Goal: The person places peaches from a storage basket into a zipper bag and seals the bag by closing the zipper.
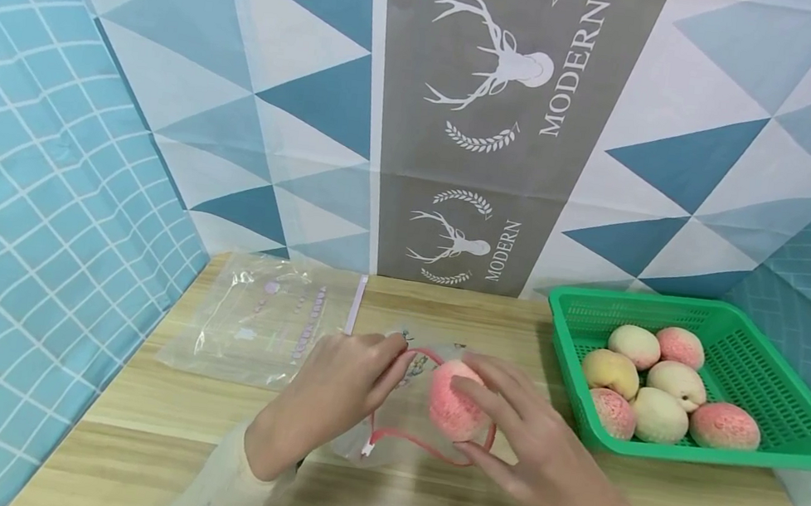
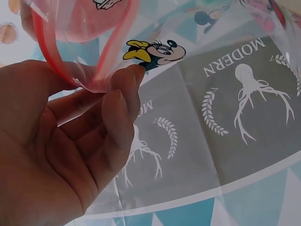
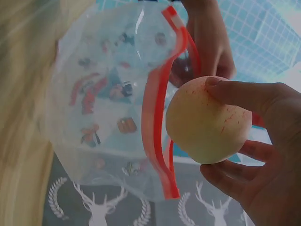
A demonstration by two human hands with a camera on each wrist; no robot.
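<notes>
A clear zip bag (image 3: 108, 108) with a red zip edge and cartoon prints stands with its mouth open. My left hand (image 1: 337, 391) pinches the red edge between thumb and fingers, as the left wrist view (image 2: 70, 122) also shows. My right hand (image 1: 535, 435) holds a pink and pale peach (image 1: 456, 401) between thumb and fingers, right at the bag's mouth. In the right wrist view the peach (image 3: 207, 120) looks cream with red specks, beside the red zip edge (image 3: 155, 113). The bag's white slider (image 1: 367, 449) is at its near left corner.
A green basket (image 1: 698, 453) stands at the right with several peaches (image 1: 661, 416) in it. Flat on the table (image 1: 127, 455) at the left lies another clear bag (image 1: 254, 328) with a purple zip strip. A patterned cloth (image 1: 302, 108) hangs behind.
</notes>
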